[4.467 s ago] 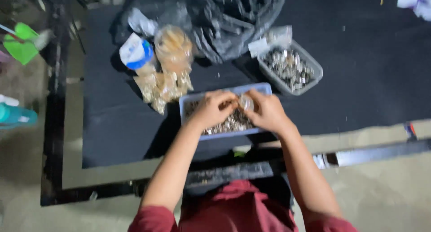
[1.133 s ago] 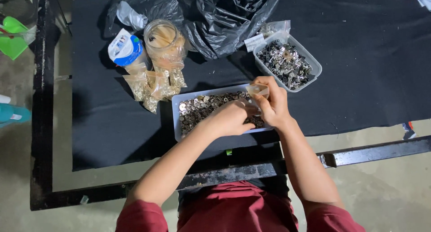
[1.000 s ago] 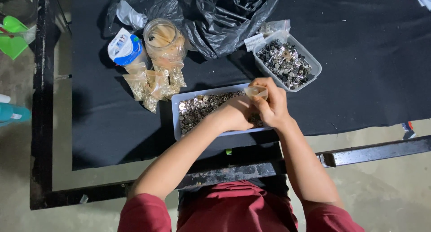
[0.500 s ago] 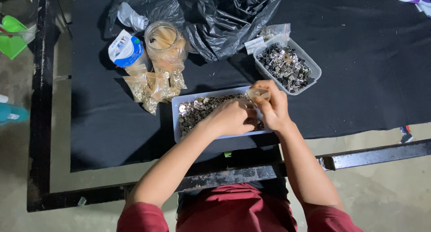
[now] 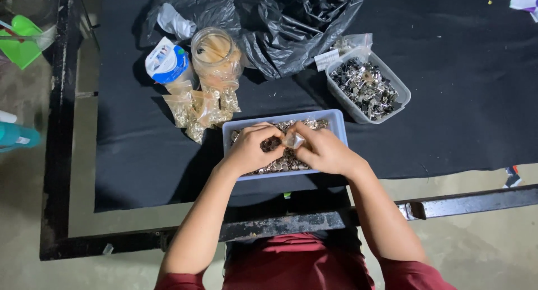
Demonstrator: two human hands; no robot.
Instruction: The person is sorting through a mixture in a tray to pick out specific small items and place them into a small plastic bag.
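Down at the far left, well away from our fingers, a green scoop (image 5: 21,40) and a teal bottle (image 5: 17,137) sit on the floor beside the black surface (image 5: 129,166). Further in, up and to the left of our left hand (image 5: 249,150), stand a white and blue cup (image 5: 167,63) and a clear jar (image 5: 216,53), and just below them lies a heap of small filled bags (image 5: 204,110), near the left-hand fingers but not touching them.

Our left hand rests over the pale blue tray (image 5: 336,122), its fingers curled together and dipped into the small metal pieces (image 5: 274,165) that fill the tray; whether they have pinched any piece we cannot tell. Right beside it, nearly touching, our right hand (image 5: 325,151) has its fingers closed on a small clear bag (image 5: 293,140), held just above the pieces between the two hands.

Beyond both hands, at the back of the surface, a crumpled black plastic bag (image 5: 297,26) spreads wide. Up and to the right of our right-hand fingers, apart from the tray, stands a clear tub (image 5: 400,96) of darker metal bits (image 5: 364,87). Close to us, the dark metal frame (image 5: 459,203) edges the surface.
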